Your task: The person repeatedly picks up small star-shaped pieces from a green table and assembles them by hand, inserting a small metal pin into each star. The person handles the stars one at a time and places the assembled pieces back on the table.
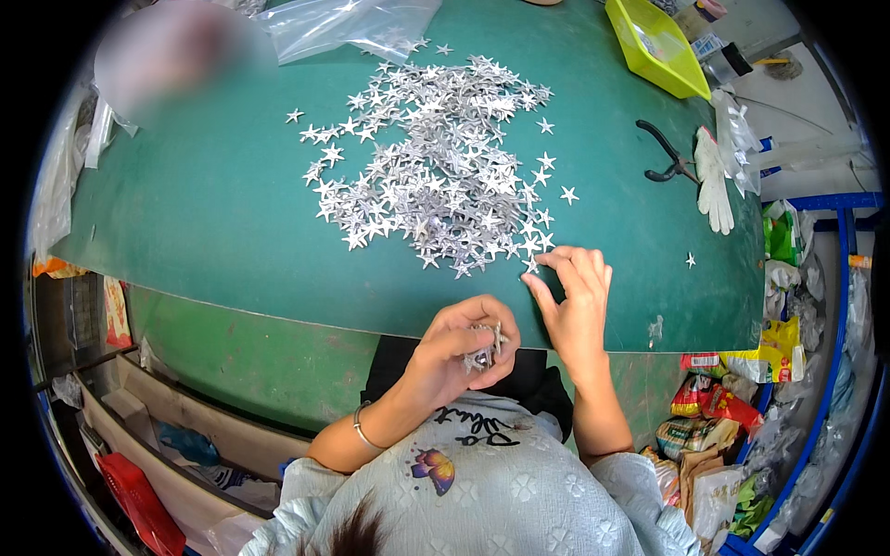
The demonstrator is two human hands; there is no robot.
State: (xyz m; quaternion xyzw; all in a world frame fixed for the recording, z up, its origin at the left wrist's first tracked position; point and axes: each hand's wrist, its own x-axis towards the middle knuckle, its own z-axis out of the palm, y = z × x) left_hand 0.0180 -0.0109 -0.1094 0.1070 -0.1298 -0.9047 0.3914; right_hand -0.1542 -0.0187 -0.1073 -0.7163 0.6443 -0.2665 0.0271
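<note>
Pile (445,176): silver, five-armed stars, flat on the green table (213,222), beyond both hands. Left hand (464,341): fingers curled around held stars (482,354). Star (531,266): pile's near right edge, between thumb and index tips; no single long axis. Right hand (575,301): nearer; cannot tell whether tips are clamped.

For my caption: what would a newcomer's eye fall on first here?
A heap of silvery starfish-shaped pieces covers the middle of the green tabletop. Below, the left hand holds a few, and the right hand has thumb and forefinger around one. A lime-yellow basket is at upper right.
</note>
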